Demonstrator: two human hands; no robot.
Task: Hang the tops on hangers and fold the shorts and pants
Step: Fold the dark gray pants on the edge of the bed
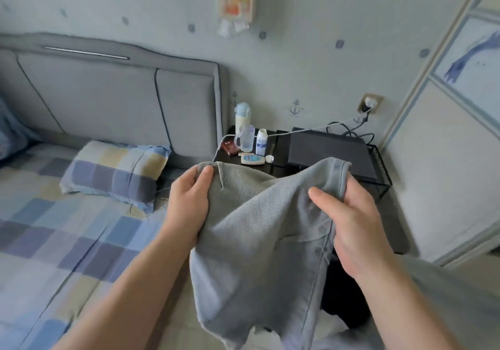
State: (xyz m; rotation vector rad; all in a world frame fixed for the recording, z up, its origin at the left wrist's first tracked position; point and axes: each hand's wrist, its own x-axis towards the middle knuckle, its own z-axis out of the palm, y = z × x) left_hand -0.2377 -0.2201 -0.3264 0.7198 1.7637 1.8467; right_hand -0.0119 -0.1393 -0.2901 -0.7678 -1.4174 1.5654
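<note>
Grey garment [259, 230] held up in the air beside the bed [54, 228], left hand [186, 201] pinching one top corner, right hand [354, 222] gripping the other, dark nightstand [319, 157] behind, checked pillow [113, 171] to the left

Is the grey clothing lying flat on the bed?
No, both hands, left hand and right hand, hold the grey garment up in the air beside the bed.
</note>
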